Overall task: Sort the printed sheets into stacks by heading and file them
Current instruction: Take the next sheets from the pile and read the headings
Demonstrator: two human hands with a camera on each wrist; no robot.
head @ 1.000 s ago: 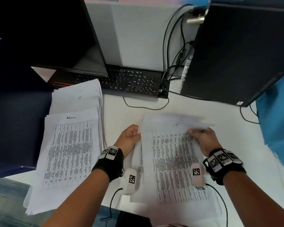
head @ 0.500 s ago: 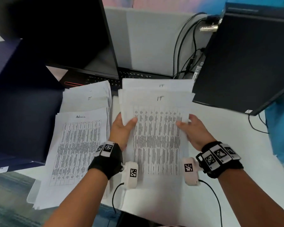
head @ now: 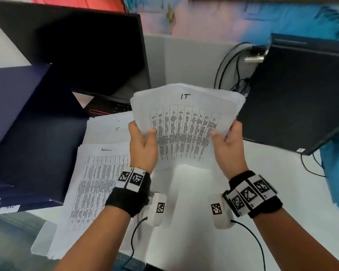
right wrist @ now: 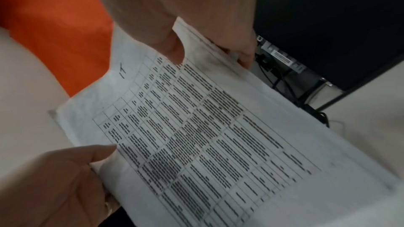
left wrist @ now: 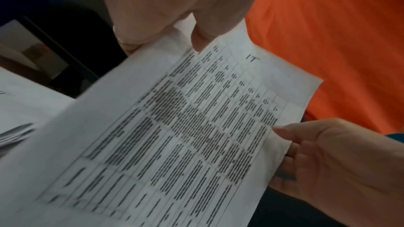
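Lifted off the tabletop [head: 194, 192] since a second ago, the IT bundle [head: 186, 122] is pinched by left hand [head: 143, 145] and right hand [head: 228, 145]; Admin stack [head: 98, 182] and IT stack [head: 110, 128] lie left of it, sorted, filing apparently pending.

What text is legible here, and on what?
"IT": handwritten heading on the held sheets.
"IT": handwritten heading on the far desk stack.
"Admin", as best it reads: heading on the near desk stack.
Table print on all sheets: too blurred.
White labels on the blue folder: unreadable.
Wristband markers: patterns, no words.
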